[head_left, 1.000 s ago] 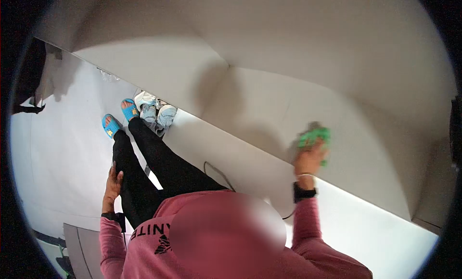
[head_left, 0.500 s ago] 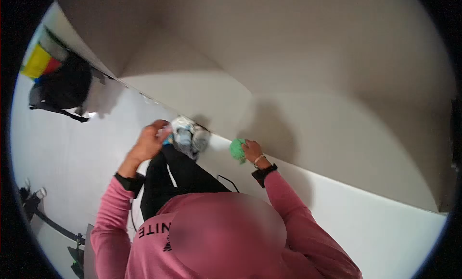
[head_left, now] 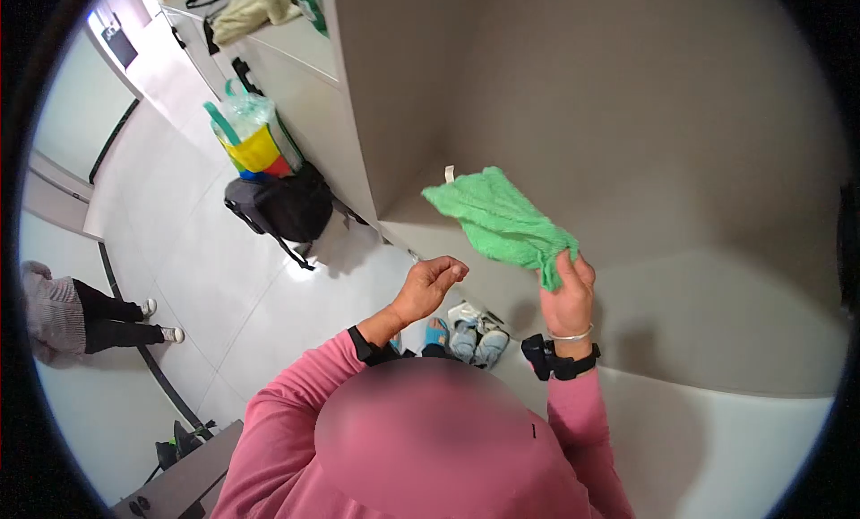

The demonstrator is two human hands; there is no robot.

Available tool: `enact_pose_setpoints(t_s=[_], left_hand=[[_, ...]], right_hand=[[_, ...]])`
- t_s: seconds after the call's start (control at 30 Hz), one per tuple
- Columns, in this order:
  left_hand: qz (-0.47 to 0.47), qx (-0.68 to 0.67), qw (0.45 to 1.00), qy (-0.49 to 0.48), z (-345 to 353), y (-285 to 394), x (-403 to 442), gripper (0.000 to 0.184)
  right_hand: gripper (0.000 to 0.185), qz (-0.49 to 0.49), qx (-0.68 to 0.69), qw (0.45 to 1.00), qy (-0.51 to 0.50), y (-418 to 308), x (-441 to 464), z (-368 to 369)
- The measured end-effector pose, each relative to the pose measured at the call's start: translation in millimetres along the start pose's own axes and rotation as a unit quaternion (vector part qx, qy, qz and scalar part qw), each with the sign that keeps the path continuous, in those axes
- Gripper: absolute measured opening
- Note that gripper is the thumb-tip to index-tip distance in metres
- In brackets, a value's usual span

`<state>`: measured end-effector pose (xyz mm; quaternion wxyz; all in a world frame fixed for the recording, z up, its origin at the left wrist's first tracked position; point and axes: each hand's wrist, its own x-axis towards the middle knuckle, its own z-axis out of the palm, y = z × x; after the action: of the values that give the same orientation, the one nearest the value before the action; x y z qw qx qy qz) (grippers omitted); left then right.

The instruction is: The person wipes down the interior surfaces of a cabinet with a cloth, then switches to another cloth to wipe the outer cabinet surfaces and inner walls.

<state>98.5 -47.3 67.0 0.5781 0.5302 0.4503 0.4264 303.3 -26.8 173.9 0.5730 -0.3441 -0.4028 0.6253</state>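
Observation:
A green cloth (head_left: 497, 216) hangs spread out in front of the pale cabinet interior, with a small white tag at its upper left. My right hand (head_left: 567, 295) pinches the cloth by its lower right corner, fingers closed on it. To the left of the cloth, apart from it, is my left hand (head_left: 428, 289), its fingers curled together; whether anything small is between them cannot be made out. Black bands sit on both wrists.
Grey-white shoes (head_left: 477, 342) stand on the floor below my hands, beside a blue slipper (head_left: 436, 333). A black backpack (head_left: 291, 204) and a colourful bag (head_left: 257, 149) stand by the cabinet (head_left: 354, 116). Another person (head_left: 67, 308) stands at the far left.
The green cloth, bunched up on the cabinet ledge before, is now lifted and opened out. My left hand has risen from beside my leg toward the cloth. The view has turned toward the room.

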Motion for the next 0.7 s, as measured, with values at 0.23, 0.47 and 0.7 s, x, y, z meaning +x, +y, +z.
enact_pose_setpoints(t_s=[0.23,0.47,0.7], left_hand=[[0.084,0.002,0.996,0.012,-9,41,-26,0.02],[0.045,-0.126,0.989,-0.062,11,55,-55,0.017],[-0.039,-0.229,0.963,-0.134,74,17,-72,0.023]], right_hand=[[0.045,-0.004,0.101,0.995,0.0,-11,-34,54],[0.039,-0.001,0.001,1.0,0.028,-16,-68,23],[0.026,-0.115,-0.422,0.897,0.064,-4,-93,4]])
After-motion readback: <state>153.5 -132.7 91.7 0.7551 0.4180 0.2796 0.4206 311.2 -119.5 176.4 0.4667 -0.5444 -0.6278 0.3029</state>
